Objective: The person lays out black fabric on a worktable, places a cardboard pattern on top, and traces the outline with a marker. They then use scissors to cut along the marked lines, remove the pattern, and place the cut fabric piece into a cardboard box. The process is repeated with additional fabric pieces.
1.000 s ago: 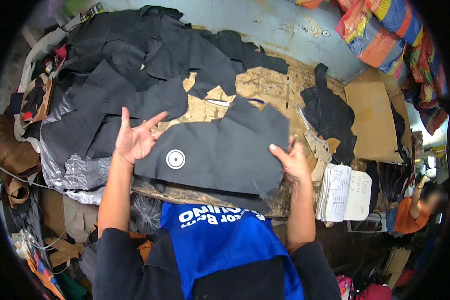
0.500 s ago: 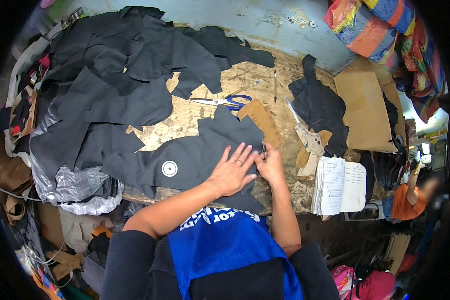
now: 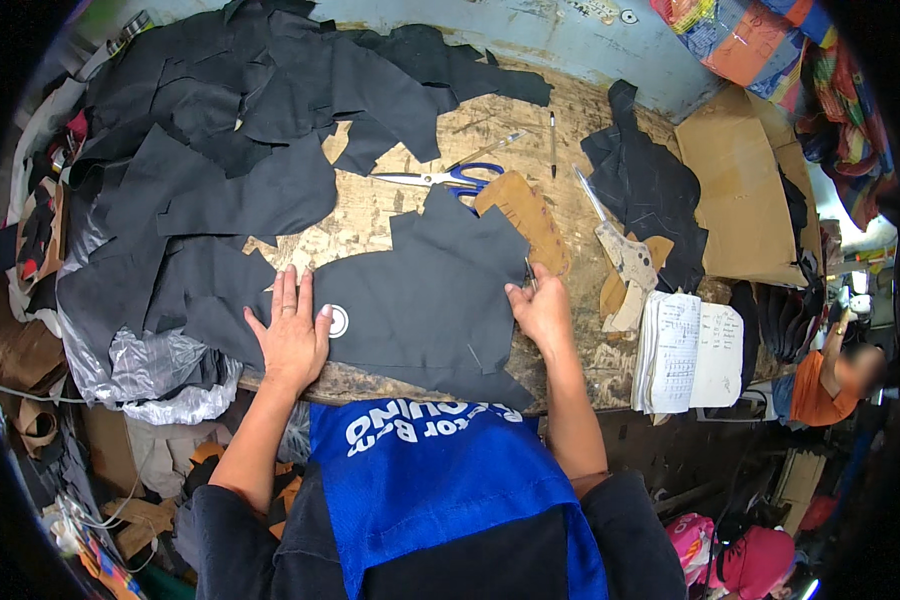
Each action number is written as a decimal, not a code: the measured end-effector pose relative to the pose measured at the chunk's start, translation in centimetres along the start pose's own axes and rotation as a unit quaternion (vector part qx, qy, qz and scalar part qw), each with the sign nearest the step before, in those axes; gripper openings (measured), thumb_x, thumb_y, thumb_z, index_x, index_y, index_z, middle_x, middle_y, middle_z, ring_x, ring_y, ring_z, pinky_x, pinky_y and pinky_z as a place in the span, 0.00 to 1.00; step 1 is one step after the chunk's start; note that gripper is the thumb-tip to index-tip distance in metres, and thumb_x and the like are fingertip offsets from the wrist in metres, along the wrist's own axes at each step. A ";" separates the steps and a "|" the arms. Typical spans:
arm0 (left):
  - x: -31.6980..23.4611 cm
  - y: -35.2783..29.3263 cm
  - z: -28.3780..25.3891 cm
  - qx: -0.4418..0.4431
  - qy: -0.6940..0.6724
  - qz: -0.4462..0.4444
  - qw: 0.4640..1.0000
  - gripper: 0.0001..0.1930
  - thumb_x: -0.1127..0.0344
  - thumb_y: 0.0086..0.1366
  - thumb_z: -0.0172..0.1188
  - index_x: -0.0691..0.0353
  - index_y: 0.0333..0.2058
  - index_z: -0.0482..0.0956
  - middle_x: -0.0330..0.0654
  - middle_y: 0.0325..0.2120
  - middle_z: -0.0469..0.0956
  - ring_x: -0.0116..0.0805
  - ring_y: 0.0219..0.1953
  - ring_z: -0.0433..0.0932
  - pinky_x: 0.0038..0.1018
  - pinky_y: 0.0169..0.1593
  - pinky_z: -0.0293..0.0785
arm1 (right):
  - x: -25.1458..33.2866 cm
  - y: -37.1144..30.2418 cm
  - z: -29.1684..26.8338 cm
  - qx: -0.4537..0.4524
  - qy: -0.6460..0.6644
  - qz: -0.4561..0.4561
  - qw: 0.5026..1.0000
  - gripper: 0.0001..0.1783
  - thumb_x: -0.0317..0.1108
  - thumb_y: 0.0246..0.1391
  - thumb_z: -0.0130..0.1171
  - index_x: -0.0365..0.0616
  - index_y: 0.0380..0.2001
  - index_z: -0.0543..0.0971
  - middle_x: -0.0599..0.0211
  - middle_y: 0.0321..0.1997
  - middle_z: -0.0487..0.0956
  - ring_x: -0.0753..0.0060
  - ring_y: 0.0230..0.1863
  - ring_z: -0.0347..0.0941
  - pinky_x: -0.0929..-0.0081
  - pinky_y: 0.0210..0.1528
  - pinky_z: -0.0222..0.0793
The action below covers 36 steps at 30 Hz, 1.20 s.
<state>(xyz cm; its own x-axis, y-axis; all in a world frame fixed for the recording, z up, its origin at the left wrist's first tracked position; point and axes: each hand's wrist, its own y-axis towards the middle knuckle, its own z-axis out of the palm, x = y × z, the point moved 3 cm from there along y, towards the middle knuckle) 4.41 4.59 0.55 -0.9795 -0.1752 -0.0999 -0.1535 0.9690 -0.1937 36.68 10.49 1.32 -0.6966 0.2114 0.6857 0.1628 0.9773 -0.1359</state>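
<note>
We see the black sheet [image 3: 420, 300] at the centre of the frame, its long axis running left to right between our hands. It lies left of our right hand [image 3: 544, 308], which is curled around a thin tool [image 3: 528, 268] at its right edge; our left hand [image 3: 297, 342] spreads flat over its left part, gripping nothing. The sheet looks matt, with a notched upper edge and a white disc [image 3: 340, 321] beside our left thumb. Above it, blue-handled scissors [image 3: 450, 179] lie on the wooden surface [image 3: 515, 115].

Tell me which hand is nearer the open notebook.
Right. The right hand is left of the notebook, at the edge of the black material; the left hand rests on that material, farther left.
</note>
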 end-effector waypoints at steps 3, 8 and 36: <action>0.3 -0.1 0.1 -0.020 0.006 0.013 1.000 0.30 0.50 0.66 0.40 0.57 0.63 0.54 0.43 0.66 0.47 0.37 0.68 0.44 0.64 0.61 0.36 | -0.6 0.7 -1.5 -0.094 -0.032 0.003 0.995 0.22 0.36 0.40 0.69 0.33 0.37 0.77 0.63 0.16 0.75 0.68 0.20 0.72 0.69 0.29 0.69; 0.8 -0.4 0.2 -0.123 -0.107 0.046 0.986 0.28 0.57 0.62 0.53 0.61 0.59 0.61 0.46 0.61 0.59 0.42 0.66 0.52 0.56 0.64 0.40 | -2.0 3.8 -3.2 -0.211 -0.215 -0.038 0.953 0.29 0.44 0.30 0.75 0.34 0.32 0.77 0.58 0.26 0.79 0.67 0.24 0.74 0.69 0.33 0.71; -4.2 -2.3 -1.5 -0.171 -0.308 0.237 0.905 0.17 0.69 0.51 0.65 0.63 0.41 0.78 0.48 0.46 0.73 0.48 0.52 0.69 0.38 0.55 0.65 | 2.3 -4.9 3.8 0.131 0.058 -0.019 0.989 0.20 0.32 0.38 0.70 0.35 0.32 0.73 0.60 0.21 0.77 0.74 0.23 0.74 0.73 0.27 0.68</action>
<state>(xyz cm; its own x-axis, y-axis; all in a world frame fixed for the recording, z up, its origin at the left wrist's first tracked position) 8.74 3.32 2.88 -0.7037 0.3124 -0.6381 0.1304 0.9397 0.3162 31.63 6.28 0.91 -0.6118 0.1856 0.7689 -0.0597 0.9585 -0.2789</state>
